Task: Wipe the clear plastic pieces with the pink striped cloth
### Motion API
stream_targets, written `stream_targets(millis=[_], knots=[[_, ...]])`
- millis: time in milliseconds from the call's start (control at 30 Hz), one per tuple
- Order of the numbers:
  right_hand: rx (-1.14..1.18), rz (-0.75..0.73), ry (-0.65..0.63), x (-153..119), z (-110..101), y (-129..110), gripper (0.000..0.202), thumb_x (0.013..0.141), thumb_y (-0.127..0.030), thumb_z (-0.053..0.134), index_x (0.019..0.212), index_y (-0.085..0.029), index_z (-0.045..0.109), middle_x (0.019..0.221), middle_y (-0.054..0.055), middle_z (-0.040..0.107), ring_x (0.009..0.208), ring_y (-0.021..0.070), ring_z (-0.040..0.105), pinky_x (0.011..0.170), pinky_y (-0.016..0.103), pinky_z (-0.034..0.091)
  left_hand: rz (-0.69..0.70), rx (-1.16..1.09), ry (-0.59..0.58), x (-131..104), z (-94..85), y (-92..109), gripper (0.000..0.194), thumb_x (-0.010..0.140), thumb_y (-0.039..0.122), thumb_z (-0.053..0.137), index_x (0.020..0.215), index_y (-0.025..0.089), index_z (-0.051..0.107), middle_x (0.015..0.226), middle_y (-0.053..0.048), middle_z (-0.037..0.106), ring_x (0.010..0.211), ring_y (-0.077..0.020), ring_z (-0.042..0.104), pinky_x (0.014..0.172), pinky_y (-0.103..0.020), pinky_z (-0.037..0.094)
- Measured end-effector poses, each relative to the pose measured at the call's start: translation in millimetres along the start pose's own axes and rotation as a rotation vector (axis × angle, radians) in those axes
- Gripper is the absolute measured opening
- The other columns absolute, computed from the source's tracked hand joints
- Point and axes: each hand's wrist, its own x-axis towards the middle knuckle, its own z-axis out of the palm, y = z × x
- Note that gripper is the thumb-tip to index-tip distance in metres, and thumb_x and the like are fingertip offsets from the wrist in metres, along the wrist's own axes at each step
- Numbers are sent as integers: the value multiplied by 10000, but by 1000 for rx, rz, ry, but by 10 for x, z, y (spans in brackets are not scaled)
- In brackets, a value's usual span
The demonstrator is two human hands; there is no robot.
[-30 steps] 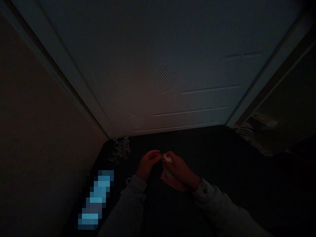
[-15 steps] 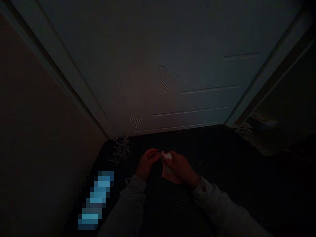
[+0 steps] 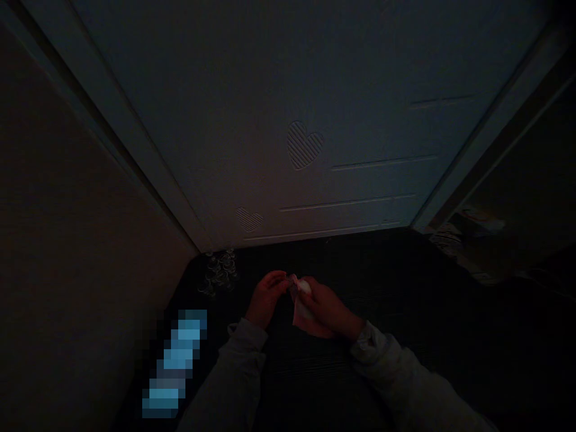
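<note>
In the dim light my right hand (image 3: 326,306) is closed around a thin pinkish cloth (image 3: 307,321), which hangs below its fingers. A pale, whitish bunched part shows at the thumb; whether it is cloth or another thing I cannot tell. My left hand (image 3: 267,294) is closed in a pinch just left of the cloth's upper end. Something small and greyish lies between the two hands, too dark to name. Left of my left hand, several small clear glass-like pieces with round rims (image 3: 219,271) stand in a cluster on the dark surface.
A dark surface (image 3: 369,264) lies under my hands, bounded by a pale panel with carved hearts (image 3: 305,146) and a wall (image 3: 67,228) at left. A bright, pixelated rectangular patch (image 3: 175,363) is at lower left. Pale items (image 3: 481,219) show dimly at right.
The cloth's upper end has shifted slightly left toward my left fingers, and its lower part is spread a little lower. Both hands have barely moved. The glass-like pieces have stayed put.
</note>
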Motion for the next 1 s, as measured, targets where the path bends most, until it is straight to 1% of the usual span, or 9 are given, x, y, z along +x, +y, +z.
stream_targets(millis=[167,300,400,500,600,700,800,900,1000], knots=[[18,-28,-23,1,-2,18,249,933,-299,547,1133,-153,580,1036,57,653,868,191,651,768,392,541,-11,-33,12,1,-3,12,162,881,244,608,1009,145,617,1005,-39,652,838,-171,644,721,-356,545],[10,-39,-52,-17,-9,-19,274,935,-324,536,1149,-155,566,1002,52,659,845,188,650,761,386,527,-25,-74,15,5,-17,23,163,884,250,604,1008,145,616,993,-37,653,822,-166,645,709,-348,547],[-11,-46,-79,-36,-2,-60,274,938,-348,508,1106,-143,577,922,53,677,781,182,644,695,327,491,-30,-107,13,13,-23,26,165,888,258,599,1006,145,616,982,-35,654,814,-164,646,705,-347,547],[-41,-42,-99,-49,15,-95,284,922,-373,509,1044,-133,600,831,72,690,704,193,631,599,274,413,-34,-128,12,25,-21,25,170,891,267,594,1008,145,614,970,-33,655,799,-161,646,701,-345,546],[-57,-41,-102,-50,28,-111,300,908,-375,523,1072,-134,597,833,91,700,693,207,629,578,265,375,-38,-132,6,27,-9,33,174,892,272,593,1009,144,615,969,-34,656,801,-162,647,703,-347,545],[-51,-52,-106,-45,30,-104,308,905,-365,530,1122,-152,581,873,89,708,719,208,639,595,262,382,-47,-130,-5,10,8,56,178,893,273,591,1018,147,615,982,-37,658,815,-166,648,713,-352,545],[-39,-57,-102,-43,32,-83,291,919,-354,509,1119,-156,585,865,78,703,720,203,640,603,267,402,-66,-130,-29,-12,27,83,182,889,259,598,1033,148,616,999,-40,661,834,-171,651,731,-362,545],[-23,-64,-89,-44,34,-74,285,932,-354,498,1109,-149,586,873,61,687,725,189,634,641,297,445,-87,-141,-47,-21,40,98,184,883,244,607,1039,146,618,994,-39,667,835,-173,656,742,-369,544],[8,-80,-80,-49,27,-94,278,940,-364,498,1094,-151,588,879,36,666,728,169,626,690,337,485,-85,-172,-35,-15,39,95,186,883,238,607,1046,147,613,994,-38,665,835,-173,655,739,-367,545]])
